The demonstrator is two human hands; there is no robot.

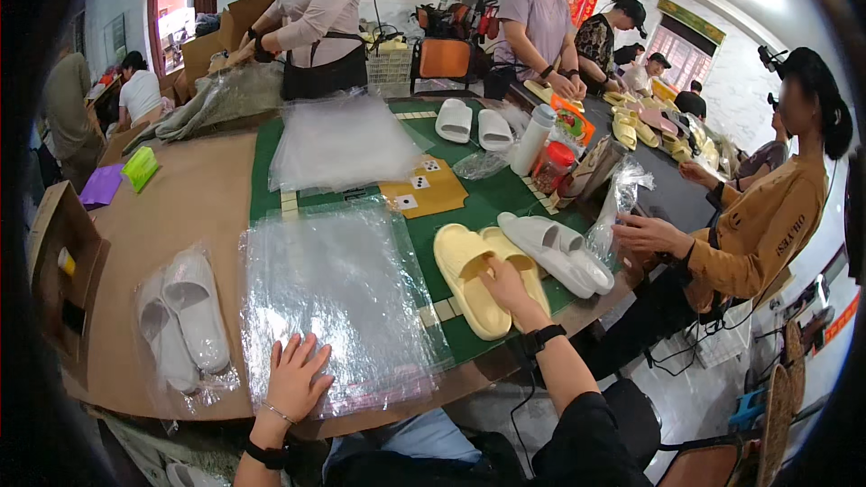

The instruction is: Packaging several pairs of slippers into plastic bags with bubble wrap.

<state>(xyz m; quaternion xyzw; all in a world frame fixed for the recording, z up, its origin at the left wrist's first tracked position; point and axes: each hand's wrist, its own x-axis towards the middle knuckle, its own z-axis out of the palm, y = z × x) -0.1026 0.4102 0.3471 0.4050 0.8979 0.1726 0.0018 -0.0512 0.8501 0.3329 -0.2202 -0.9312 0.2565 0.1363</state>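
Note:
My left hand (298, 381) lies with its fingers spread on a stack of clear plastic bags (338, 275) in front of me. To the right of the stack, my right hand (511, 290) grips a pair of pale yellow slippers (464, 271), its fingertips at the strap edges and partly hidden. Beside them, at the right, rests a pair of light grey slippers (541, 243). Over on the left, another light grey pair (194, 311) sits inside a clear bag on the brown board.
More clear bags (347, 144) and white slippers (454, 121) lie farther back. A white bottle (534, 140) and a red-lidded jar (553, 167) stand at the right. An open cardboard box (63, 261) is at the left edge. A co-worker (758, 216) is close on the right.

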